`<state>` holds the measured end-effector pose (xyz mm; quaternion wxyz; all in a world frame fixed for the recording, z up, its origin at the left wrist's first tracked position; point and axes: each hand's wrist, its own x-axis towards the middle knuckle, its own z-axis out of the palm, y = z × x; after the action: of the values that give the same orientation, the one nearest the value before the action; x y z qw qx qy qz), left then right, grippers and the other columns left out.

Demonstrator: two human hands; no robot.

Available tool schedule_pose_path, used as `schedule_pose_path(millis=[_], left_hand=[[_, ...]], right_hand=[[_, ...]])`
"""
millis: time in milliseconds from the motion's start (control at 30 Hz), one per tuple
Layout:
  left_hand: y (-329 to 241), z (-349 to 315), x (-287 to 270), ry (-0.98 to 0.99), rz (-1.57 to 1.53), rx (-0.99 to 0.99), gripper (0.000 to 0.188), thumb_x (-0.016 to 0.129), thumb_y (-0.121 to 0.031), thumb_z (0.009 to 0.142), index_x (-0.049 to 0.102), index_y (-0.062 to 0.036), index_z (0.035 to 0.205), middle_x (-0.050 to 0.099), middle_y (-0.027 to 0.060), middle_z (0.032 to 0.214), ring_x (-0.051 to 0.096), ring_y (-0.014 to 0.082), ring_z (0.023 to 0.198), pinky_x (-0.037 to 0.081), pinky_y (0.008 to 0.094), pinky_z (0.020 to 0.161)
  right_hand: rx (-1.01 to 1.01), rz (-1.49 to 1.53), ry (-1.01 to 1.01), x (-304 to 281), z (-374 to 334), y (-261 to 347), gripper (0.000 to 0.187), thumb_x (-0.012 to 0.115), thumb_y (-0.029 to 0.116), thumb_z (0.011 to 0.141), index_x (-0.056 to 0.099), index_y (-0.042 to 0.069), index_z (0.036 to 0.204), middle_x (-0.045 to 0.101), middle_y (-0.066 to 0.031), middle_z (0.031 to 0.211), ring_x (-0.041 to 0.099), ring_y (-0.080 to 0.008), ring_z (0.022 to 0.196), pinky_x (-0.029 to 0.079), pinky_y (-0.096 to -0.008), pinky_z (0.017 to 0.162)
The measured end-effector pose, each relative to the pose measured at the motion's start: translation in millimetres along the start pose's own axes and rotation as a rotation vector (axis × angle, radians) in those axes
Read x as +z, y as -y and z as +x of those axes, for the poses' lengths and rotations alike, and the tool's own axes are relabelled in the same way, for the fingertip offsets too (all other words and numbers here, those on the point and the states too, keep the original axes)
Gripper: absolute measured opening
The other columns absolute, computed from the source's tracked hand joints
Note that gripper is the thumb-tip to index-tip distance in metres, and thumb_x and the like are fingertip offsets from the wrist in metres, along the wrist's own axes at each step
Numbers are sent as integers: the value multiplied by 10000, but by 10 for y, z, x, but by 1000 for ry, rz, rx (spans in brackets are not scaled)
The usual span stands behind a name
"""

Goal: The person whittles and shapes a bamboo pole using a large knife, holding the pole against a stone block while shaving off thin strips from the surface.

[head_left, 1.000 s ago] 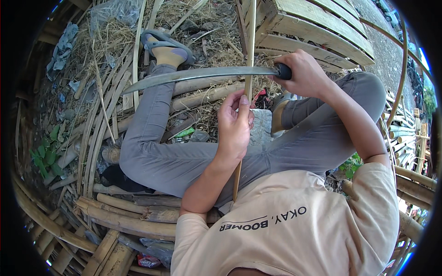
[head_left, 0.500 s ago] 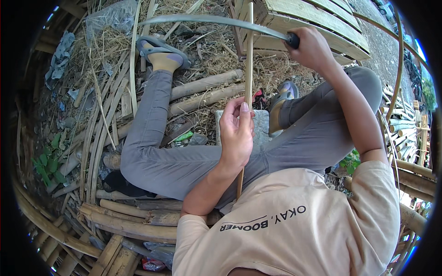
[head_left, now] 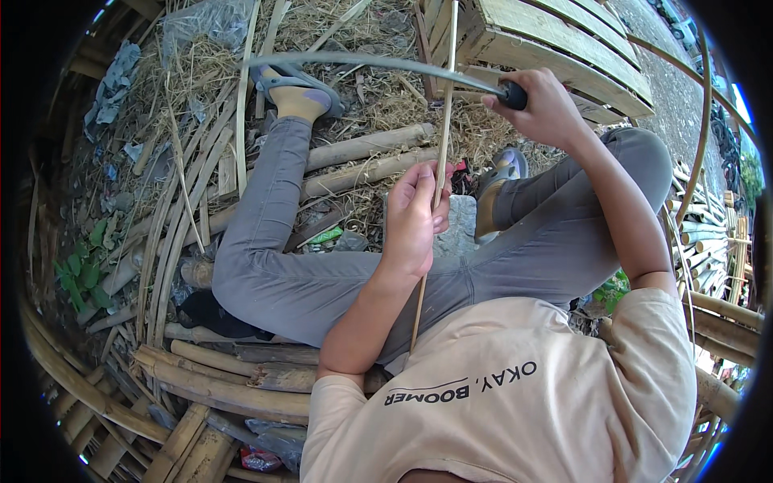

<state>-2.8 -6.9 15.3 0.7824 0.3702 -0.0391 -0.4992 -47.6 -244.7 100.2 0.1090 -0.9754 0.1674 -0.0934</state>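
My left hand (head_left: pixel 415 217) is closed round a long, thin bamboo strip (head_left: pixel 448 105), which runs from against my shirt up past the top edge of the view. In my right hand (head_left: pixel 541 109) is the black handle of a machete (head_left: pixel 362 61). Its long, slightly curved blade points left and crosses the strip well above my left hand. Blade and strip overlap in the view; whether they touch I cannot tell. Under the left hand, between my legs, a grey stone block (head_left: pixel 457 229) shows in part.
A wooden slatted crate (head_left: pixel 555 48) stands at the far right. Bamboo poles (head_left: pixel 366 149) lie across the ground ahead, near my feet. Long split strips (head_left: pixel 181 217) lie to the left, and several bamboo pieces (head_left: pixel 225 386) are beside my left hip. Dry shavings (head_left: pixel 386 105) litter the ground.
The machete has dropped slightly toward me along the strip. The strip has turned, its upper end shifting right, and my left hand has rolled round it.
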Motion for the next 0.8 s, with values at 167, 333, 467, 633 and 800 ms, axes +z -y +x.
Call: schedule_pose_path(millis=[167, 333, 467, 633, 800], left_hand=[[-13, 13, -32, 34, -59, -66, 253, 396, -206, 1057, 561, -31, 1136, 528, 5, 817, 322, 5, 489, 243, 160, 415], [18, 37, -46, 45, -69, -109, 231, 402, -195, 1052, 560, -42, 1122, 517, 2, 807, 325, 7, 495, 248, 160, 421], [53, 44, -17, -4, -25, -96, 224, 410, -190, 1048, 560, -44, 1128, 498, -9, 794, 332, 12, 508, 259, 165, 434], [87, 54, -12, -39, 15, -88, 227, 413, -201, 1051, 557, -47, 1136, 485, -19, 788, 327, 13, 510, 261, 167, 439], [118, 6, 11, -35, 41, -65, 243, 401, -223, 1064, 557, -55, 1145, 453, -37, 756, 314, 6, 512, 253, 164, 442]], right_hand=[[-107, -7, 171, 1, -111, 272, 328, 731, 340, 810, 662, 24, 752, 590, -176, 624, 605, -399, 661, 467, -477, 626], [-138, -53, 291, 7, -156, 305, 288, 736, 327, 802, 676, 46, 773, 618, -161, 647, 618, -391, 670, 484, -475, 639], [-163, -33, 283, 54, -207, 310, 290, 737, 326, 797, 674, 46, 761, 625, -165, 652, 633, -389, 686, 503, -476, 661], [-191, -45, 287, 126, -247, 332, 238, 744, 288, 760, 693, 55, 768, 646, -169, 674, 657, -381, 710, 529, -472, 685], [-146, -127, 265, 158, -236, 338, 176, 726, 191, 674, 707, 59, 789, 656, -171, 686, 659, -384, 716, 533, -473, 694]])
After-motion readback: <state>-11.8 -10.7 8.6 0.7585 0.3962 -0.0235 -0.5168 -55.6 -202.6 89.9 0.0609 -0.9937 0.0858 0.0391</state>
